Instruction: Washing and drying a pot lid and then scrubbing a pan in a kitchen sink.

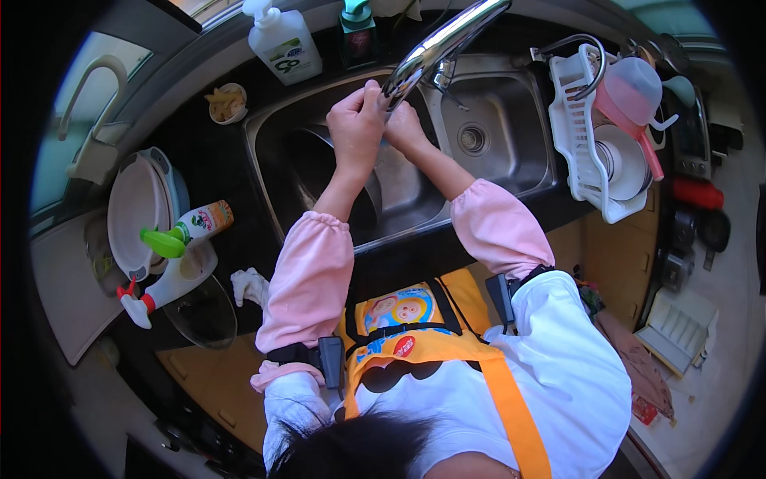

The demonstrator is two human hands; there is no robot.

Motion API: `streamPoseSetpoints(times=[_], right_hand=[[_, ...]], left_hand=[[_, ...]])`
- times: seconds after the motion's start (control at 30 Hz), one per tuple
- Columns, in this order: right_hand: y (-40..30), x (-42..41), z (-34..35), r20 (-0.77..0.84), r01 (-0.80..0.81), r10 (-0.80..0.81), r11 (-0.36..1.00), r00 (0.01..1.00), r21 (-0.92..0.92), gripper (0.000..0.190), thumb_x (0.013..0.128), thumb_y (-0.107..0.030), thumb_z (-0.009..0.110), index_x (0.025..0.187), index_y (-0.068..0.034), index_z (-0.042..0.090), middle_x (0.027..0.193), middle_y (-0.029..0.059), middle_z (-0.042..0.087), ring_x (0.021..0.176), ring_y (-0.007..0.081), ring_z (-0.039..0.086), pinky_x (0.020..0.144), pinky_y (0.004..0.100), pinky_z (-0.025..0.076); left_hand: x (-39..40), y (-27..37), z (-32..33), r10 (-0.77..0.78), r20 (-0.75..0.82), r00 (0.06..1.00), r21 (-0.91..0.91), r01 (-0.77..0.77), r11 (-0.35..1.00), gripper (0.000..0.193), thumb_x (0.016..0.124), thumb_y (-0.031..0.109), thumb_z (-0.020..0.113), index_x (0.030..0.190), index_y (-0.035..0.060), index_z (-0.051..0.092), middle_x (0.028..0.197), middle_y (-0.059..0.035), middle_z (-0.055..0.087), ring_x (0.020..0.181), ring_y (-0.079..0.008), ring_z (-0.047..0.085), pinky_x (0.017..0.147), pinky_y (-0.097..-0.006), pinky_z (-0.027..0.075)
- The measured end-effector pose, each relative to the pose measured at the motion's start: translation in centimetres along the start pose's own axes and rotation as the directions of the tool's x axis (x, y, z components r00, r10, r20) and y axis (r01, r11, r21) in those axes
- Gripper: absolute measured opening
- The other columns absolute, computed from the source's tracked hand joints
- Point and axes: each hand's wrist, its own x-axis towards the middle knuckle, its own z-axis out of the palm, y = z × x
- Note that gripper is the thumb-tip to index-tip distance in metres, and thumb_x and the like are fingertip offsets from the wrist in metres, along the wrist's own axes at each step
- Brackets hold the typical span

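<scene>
My left hand is raised over the left basin of a stainless steel double sink, with its fingers curled and thumb up at the mouth of a chrome faucet. Close against it, just beyond the spout, is my right hand, its fingers partly hidden by the left hand and the faucet. Whether either hand holds anything cannot be seen. Below my hands, a dark pan lies in the left basin, partly covered by my left forearm. Pink sleeve covers reach up both forearms.
Behind the sink stand a white pump bottle and a green-topped dispenser. A small bowl sits left. Basins, spray bottles and a glass lid crowd the left counter. A white dish rack holds dishes on the right.
</scene>
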Motion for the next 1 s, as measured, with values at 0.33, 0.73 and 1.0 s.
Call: streamPoseSetpoints(times=[0.33,0.73,1.0], right_hand=[[2.9,0.3,-0.6,-0.111,0.059,-0.059,0.998,0.992,-0.007,0.034,0.078,-0.022,0.067,0.111,-0.012,0.065,0.100,0.0145,0.069,0.095,0.0350,0.065,0.083,0.0370,0.050],[2.8,0.1,2.1,-0.031,0.144,-0.145,0.989,0.989,-0.030,0.025,0.084,-0.025,0.062,0.102,-0.009,0.062,0.104,0.0189,0.065,0.099,0.0383,0.061,0.083,0.0432,0.048],[3.6,-0.6,1.1,-0.103,0.252,-0.241,0.961,0.965,0.114,0.025,0.082,-0.015,0.062,0.106,-0.009,0.062,0.098,0.0130,0.066,0.097,0.0282,0.064,0.083,0.0362,0.049]], left_hand=[[0.4,-1.2,0.1,0.375,0.297,0.878,0.196,-0.440,0.876,0.036,0.081,0.028,0.074,0.104,0.0020,0.064,0.073,-0.0106,0.065,0.075,-0.0248,0.065,0.076,-0.0335,0.049],[2.2,0.0,-3.2,0.009,0.564,0.826,-0.032,0.011,0.999,0.021,0.087,0.022,0.067,0.089,0.0018,0.065,0.081,-0.0031,0.064,0.080,-0.0099,0.059,0.076,-0.0258,0.046],[3.1,1.3,-3.2,-0.052,0.797,0.602,-0.051,0.153,0.987,0.027,0.091,0.024,0.058,0.103,0.0010,0.065,0.093,-0.0035,0.064,0.092,-0.0128,0.059,0.092,-0.0285,0.042]])
